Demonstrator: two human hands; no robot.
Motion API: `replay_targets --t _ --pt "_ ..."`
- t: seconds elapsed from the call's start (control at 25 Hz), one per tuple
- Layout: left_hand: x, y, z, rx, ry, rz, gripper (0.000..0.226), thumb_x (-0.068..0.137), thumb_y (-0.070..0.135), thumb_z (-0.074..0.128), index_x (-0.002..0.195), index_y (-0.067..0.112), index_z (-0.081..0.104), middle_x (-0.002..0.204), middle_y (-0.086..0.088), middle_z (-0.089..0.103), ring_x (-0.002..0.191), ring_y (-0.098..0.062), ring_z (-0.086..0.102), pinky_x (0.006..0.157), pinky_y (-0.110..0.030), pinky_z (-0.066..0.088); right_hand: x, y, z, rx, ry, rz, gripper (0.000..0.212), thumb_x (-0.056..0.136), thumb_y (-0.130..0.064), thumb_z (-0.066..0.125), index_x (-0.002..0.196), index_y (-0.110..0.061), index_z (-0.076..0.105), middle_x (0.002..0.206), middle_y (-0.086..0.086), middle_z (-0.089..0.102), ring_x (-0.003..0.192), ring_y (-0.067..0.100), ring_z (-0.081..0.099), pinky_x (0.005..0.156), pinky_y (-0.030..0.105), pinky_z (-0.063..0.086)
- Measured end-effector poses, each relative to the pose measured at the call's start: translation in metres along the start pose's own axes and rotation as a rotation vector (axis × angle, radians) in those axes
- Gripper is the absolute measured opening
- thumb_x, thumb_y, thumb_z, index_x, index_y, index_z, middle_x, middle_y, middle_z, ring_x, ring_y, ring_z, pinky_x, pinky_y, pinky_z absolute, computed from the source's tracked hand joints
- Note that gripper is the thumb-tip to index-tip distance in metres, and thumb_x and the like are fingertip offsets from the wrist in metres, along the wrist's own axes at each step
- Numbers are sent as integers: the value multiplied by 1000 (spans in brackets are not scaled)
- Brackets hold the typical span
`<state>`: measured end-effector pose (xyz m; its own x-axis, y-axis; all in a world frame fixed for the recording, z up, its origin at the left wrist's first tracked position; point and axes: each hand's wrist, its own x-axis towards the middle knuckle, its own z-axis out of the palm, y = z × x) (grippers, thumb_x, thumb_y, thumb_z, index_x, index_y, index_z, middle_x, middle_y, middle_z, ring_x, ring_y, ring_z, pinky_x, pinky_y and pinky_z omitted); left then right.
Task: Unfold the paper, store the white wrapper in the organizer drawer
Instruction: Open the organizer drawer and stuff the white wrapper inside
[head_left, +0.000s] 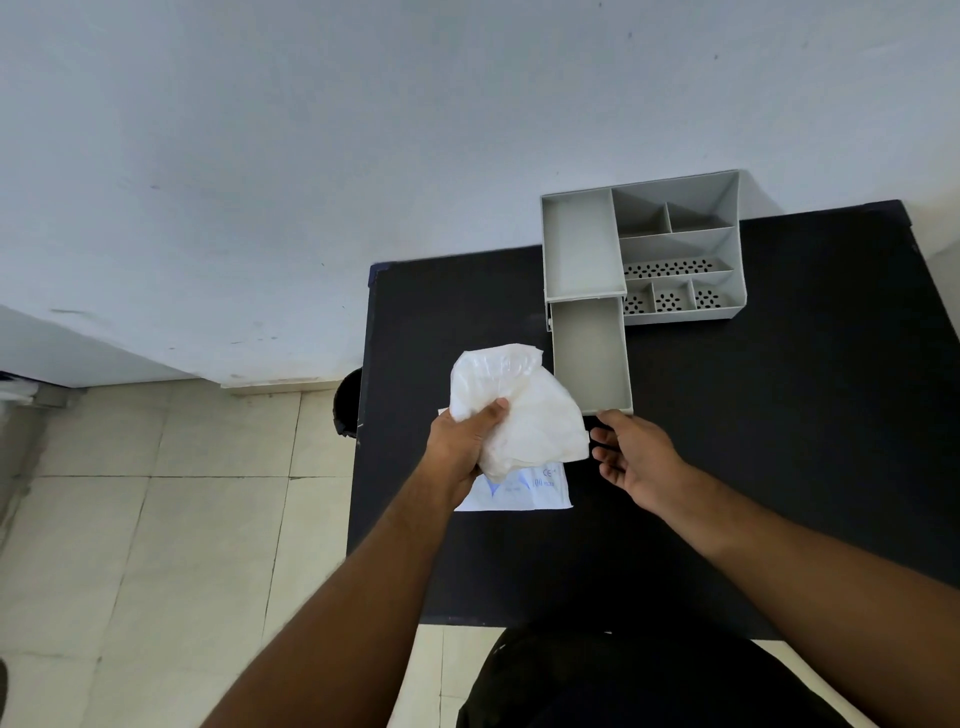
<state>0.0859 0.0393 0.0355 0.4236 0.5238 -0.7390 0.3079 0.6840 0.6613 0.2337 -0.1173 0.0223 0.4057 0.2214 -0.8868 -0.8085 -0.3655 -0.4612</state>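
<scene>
A crumpled white wrapper (514, 410) is held up near the centre of the frame, above the black table (779, 441). It is gripped from its lower left by the left hand (467, 441), whose fingers (493, 410) are clenched into the thin, translucent material. Beneath the wrapper, a flat paper (519, 491) with blue print is seen lying on the table, partly covered by the wrapper and the left wrist.

Just to the right of the wrapper, the right hand (636, 457) is held with its fingers spread and released, nothing being grasped; its thumb lies at the near edge of the drawer, though contact cannot be confirmed. The organizer drawer (592, 358) is pulled out toward the lower part of the frame and is seen to be bare inside. It belongs to a grey organizer (644, 249) placed in the upper right of the frame, at the far edge of the table against a pale wall (311, 156). Several open compartments are shown in the organizer, some with perforated floors.

A tiled floor (156, 519) is visible at the lower left, and a dark round object (347, 408) is seen beside the table's left edge.
</scene>
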Motion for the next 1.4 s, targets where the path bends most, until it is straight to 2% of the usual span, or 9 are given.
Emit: replay_targets --t 0.28,0.4,0.48,0.6,0.72,0.84,1.12,1.24,1.4 --pt "-8 3 2 42 -62 -19 46 82 19 84 123 5 66 112 -12 76 102 -30 74 88 -52 59 -5 7 -3 -45 -43 71 18 92 -32 64 103 -17 68 82 1 67 66 17 59 60 32 46" --pt "-11 2 2 109 -173 -61 47 84 22 82 124 5 66 116 -13 75 107 -31 72 91 -50 58 -12 0 -4 -1 -180 82 34 94 -44 58 105 -14 70 93 5 72 84 22 65 75 36 51" --pt "-12 1 7 161 -222 -80 49 83 23 83 125 7 65 118 -12 74 108 -30 72 92 -48 58 -17 -9 -6 -15 -279 17 44 93 -53 56 111 -16 71 104 7 76 99 25 70 85 40 54" --pt "-11 2 22 261 -251 -79 45 83 24 83 122 9 67 114 -10 76 105 -28 73 91 -48 59 -23 -22 -6 -56 -314 -161 40 90 -45 68 112 -12 73 107 11 78 98 27 75 86 43 58" --pt "-14 11 45 471 -179 -40 47 81 36 83 118 12 68 104 -3 78 95 -22 75 74 -38 62 -20 -28 -7 -206 -167 -352 31 83 -29 80 108 -13 73 103 8 78 93 25 76 88 47 60" --pt "-12 14 64 656 -78 42 45 80 42 83 110 13 68 94 3 73 81 -14 69 56 -24 52 -15 -30 -10 -264 -59 -492 27 82 -21 82 106 -14 73 100 5 77 93 23 75 86 45 61" --pt "8 16 89 764 21 193 46 76 41 85 109 14 69 99 -1 74 90 -19 72 82 -38 62 1 -41 -15 -301 94 -609 18 80 -23 81 98 -23 74 92 0 77 89 21 74 84 49 61" --pt "18 22 97 765 69 232 48 76 39 85 112 13 68 102 -2 73 94 -21 71 83 -39 61 7 -50 -10 -354 173 -634 26 80 -23 81 104 -18 71 95 -1 74 90 20 71 84 43 59" --pt "34 35 104 803 113 246 51 75 37 86 111 11 63 105 -3 69 92 -21 68 72 -30 58 16 -65 -3 -440 290 -649 39 75 -30 85 106 -21 63 96 -5 68 87 16 66 72 29 51"
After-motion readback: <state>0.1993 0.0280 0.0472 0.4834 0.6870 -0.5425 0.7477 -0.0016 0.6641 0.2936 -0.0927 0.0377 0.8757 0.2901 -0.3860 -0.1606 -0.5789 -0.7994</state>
